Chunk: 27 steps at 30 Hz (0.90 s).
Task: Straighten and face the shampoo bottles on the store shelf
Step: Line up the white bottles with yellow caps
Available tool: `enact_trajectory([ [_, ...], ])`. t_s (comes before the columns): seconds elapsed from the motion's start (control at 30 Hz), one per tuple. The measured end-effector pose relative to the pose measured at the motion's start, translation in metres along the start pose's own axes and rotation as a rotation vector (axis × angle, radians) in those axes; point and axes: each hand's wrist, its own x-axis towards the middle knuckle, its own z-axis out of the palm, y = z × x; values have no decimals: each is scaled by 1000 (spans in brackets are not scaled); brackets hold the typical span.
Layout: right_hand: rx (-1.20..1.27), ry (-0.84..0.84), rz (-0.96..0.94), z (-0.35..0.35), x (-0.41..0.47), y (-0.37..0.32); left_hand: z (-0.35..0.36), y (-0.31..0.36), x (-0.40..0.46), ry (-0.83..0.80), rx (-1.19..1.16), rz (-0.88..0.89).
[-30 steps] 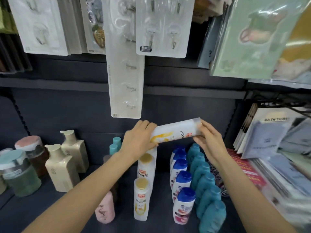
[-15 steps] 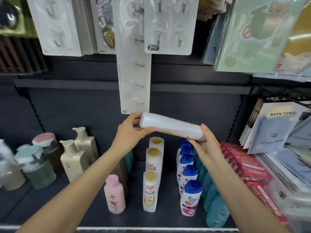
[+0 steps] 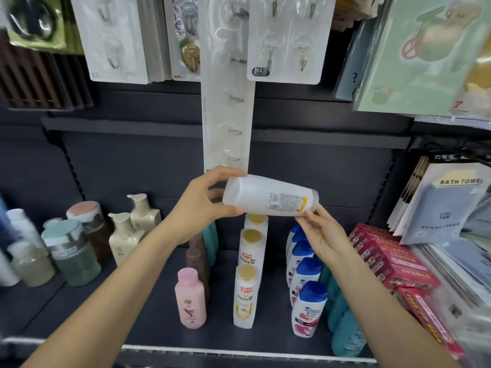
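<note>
Both hands, left hand [image 3: 198, 208] and right hand [image 3: 322, 236], grip a white bottle [image 3: 268, 199] sideways above the shelf [image 3: 148, 328], barcode up, likely to find its front.

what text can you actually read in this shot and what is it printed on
"PANTENE": front white gold-capped bottle and the white bottle behind it.
"BATH TOWE", cut off: grey towel pack.
"10.0": black tag on the hook card.
"7": green pack.
"?": blue-grey pack.
Back label of the held bottle, pink bottle, blue-capped bottles, red boxes: too small or blurred.
</note>
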Motion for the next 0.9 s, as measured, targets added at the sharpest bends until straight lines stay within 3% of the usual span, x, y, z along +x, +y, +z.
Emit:
enact_trajectory([
  [0.13, 11, 8, -9, 6, 1, 2, -7, 0, -3, -19, -26, 8],
  [0.3, -112, 43, -18, 10, -7, 6, -17, -7, -4, 92, -154, -52],
  [0.53, -76, 1, -93, 17, -9, 3, -14, -37, 9, 332, -555, -318],
  [0.73, -171, -129, -161, 14, -5, -6, -9, -61, 11, 334, -721, -534],
  [0.9, -340, -52, -244, 18, -4, -9, -4, -77, 18, 218, -777, -673],
])
